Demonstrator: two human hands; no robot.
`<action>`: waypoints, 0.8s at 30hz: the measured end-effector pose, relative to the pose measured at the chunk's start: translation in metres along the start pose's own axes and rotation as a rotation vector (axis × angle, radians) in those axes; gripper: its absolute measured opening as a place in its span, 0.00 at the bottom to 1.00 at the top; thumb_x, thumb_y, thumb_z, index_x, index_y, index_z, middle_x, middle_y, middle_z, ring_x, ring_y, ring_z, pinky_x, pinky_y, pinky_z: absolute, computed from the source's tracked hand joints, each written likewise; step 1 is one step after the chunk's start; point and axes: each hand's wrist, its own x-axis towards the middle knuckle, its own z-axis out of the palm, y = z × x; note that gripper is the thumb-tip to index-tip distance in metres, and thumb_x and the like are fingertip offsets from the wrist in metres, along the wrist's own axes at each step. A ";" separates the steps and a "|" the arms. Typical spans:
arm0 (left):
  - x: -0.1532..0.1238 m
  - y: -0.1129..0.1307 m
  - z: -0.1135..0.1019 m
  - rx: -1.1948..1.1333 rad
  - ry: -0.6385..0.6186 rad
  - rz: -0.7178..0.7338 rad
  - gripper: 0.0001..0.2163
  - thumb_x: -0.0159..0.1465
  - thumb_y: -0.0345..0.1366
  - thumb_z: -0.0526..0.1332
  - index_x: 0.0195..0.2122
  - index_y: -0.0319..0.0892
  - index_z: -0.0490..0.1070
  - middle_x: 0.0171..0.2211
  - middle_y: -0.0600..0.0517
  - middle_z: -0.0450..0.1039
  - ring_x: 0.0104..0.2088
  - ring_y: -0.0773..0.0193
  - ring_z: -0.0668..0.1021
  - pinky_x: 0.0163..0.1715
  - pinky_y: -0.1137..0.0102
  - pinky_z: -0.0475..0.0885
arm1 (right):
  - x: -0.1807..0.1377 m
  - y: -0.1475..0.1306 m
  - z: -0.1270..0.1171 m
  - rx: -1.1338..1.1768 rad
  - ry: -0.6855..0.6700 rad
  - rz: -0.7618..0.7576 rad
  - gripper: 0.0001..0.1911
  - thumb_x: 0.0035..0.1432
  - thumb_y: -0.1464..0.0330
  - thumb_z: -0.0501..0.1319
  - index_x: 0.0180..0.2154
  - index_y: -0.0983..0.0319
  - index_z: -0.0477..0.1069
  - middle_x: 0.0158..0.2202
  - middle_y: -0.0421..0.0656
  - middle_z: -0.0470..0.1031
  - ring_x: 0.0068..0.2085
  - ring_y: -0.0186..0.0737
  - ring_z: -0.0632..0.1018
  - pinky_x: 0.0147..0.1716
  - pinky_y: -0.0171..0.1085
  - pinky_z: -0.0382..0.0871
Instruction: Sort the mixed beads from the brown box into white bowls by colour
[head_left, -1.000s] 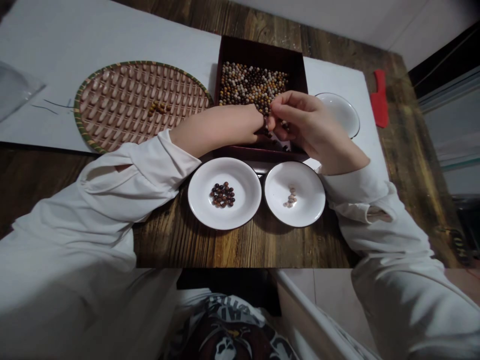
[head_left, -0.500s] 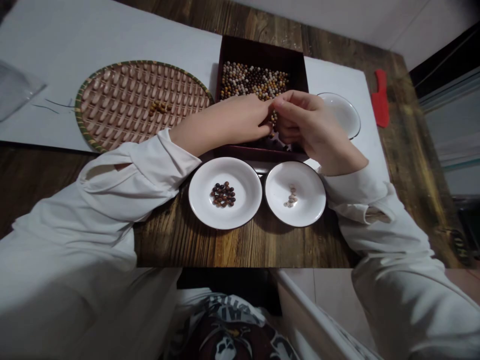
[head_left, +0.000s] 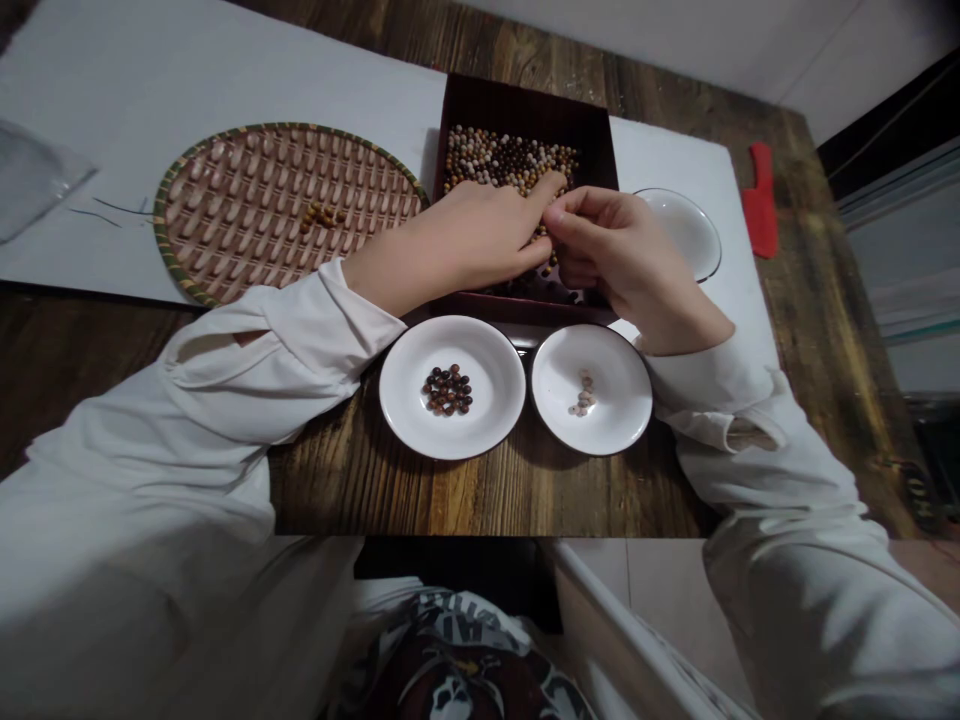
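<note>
Both hands are over a dark red box that holds a mass of small round beads in brown, yellow and pale tones. My left hand reaches in from the left, its index finger stretched out and its thumb apart from it; I see nothing held in it. Close beside its fingers, my right hand has thumb and forefinger pressed together; whatever is between them is too small or hidden. In front of the box, a white dish contains dark brown beads. The dish to its right has several pale beads.
A round woven tray with several yellow-brown beads lies left of the box. Another white dish is partly behind my right hand. A red cleaver-shaped object lies at the right; a clear plastic bag is far left.
My left index finger has straightened and moved away from my right fingertips, which it was meeting before. My right hand keeps its pinch in nearly the same place.
</note>
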 end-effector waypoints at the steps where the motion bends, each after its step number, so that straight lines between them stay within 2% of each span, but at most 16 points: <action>1: 0.000 0.000 0.000 0.010 -0.003 0.007 0.25 0.67 0.41 0.47 0.65 0.42 0.52 0.43 0.44 0.77 0.43 0.50 0.79 0.41 0.63 0.67 | 0.000 0.000 0.000 -0.013 -0.012 0.008 0.19 0.52 0.54 0.68 0.27 0.58 0.62 0.19 0.32 0.53 0.19 0.26 0.51 0.18 0.34 0.44; 3: 0.000 0.000 -0.001 0.035 -0.007 0.015 0.24 0.67 0.40 0.45 0.65 0.42 0.52 0.43 0.43 0.77 0.44 0.49 0.78 0.43 0.61 0.67 | 0.000 0.001 -0.001 -0.022 -0.038 0.017 0.20 0.54 0.53 0.67 0.25 0.58 0.62 0.18 0.33 0.50 0.20 0.27 0.50 0.17 0.34 0.45; 8: 0.002 -0.001 0.001 0.078 0.004 0.079 0.21 0.68 0.36 0.41 0.57 0.34 0.62 0.47 0.35 0.75 0.46 0.43 0.77 0.44 0.54 0.68 | 0.001 0.005 -0.002 -0.008 -0.095 0.034 0.21 0.54 0.51 0.65 0.23 0.57 0.60 0.18 0.34 0.46 0.20 0.30 0.48 0.15 0.36 0.45; 11: 0.004 -0.003 0.003 0.053 -0.032 0.043 0.21 0.68 0.36 0.41 0.52 0.34 0.67 0.48 0.34 0.74 0.49 0.43 0.75 0.49 0.53 0.66 | 0.000 0.003 -0.001 0.008 -0.107 0.028 0.22 0.52 0.52 0.66 0.22 0.56 0.60 0.19 0.34 0.45 0.20 0.30 0.47 0.16 0.37 0.40; 15: 0.005 -0.002 0.002 0.033 -0.067 -0.005 0.22 0.69 0.39 0.41 0.46 0.35 0.72 0.48 0.35 0.74 0.51 0.44 0.74 0.52 0.54 0.63 | -0.002 -0.001 0.002 0.004 -0.107 0.045 0.22 0.57 0.56 0.63 0.20 0.58 0.57 0.18 0.34 0.46 0.20 0.29 0.48 0.17 0.36 0.38; 21: 0.006 0.002 -0.001 0.098 -0.064 -0.068 0.20 0.69 0.36 0.42 0.52 0.34 0.69 0.50 0.35 0.73 0.50 0.46 0.75 0.50 0.57 0.66 | -0.001 0.000 0.004 -0.037 -0.088 0.053 0.23 0.52 0.51 0.65 0.20 0.55 0.56 0.17 0.34 0.46 0.20 0.31 0.48 0.17 0.38 0.45; 24: 0.005 -0.001 0.000 0.105 -0.026 -0.058 0.20 0.69 0.36 0.42 0.56 0.34 0.64 0.50 0.35 0.73 0.50 0.45 0.75 0.48 0.57 0.66 | 0.000 0.004 0.005 -0.038 -0.065 0.015 0.19 0.52 0.51 0.65 0.24 0.54 0.61 0.18 0.34 0.48 0.20 0.32 0.49 0.18 0.39 0.47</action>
